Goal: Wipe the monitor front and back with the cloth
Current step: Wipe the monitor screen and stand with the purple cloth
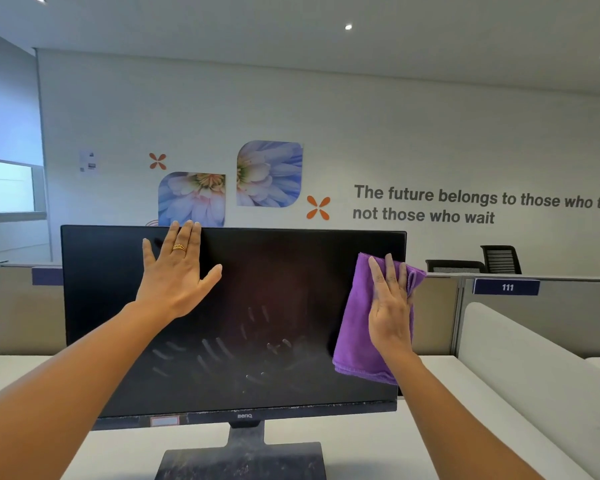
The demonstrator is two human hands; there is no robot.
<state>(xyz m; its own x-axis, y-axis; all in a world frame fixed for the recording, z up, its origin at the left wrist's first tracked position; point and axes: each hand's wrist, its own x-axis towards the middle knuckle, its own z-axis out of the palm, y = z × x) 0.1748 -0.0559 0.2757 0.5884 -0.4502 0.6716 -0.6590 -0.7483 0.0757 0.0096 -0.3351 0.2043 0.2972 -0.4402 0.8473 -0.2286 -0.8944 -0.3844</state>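
A black monitor (257, 306) stands on its dusty base on the white desk, screen facing me, with smear marks across its lower middle. My left hand (175, 271) lies flat with straight fingers on the upper left of the screen, fingertips at the top edge. A purple cloth (357, 327) hangs over the screen's right edge. My right hand (392, 306) presses it flat against the screen with straight fingers.
The white desk (378, 445) runs under the monitor. Grey cubicle partitions (534, 317) stand behind, one with a "111" label. Two black office chairs (499, 259) sit at the back right. The far wall carries flower pictures and lettering.
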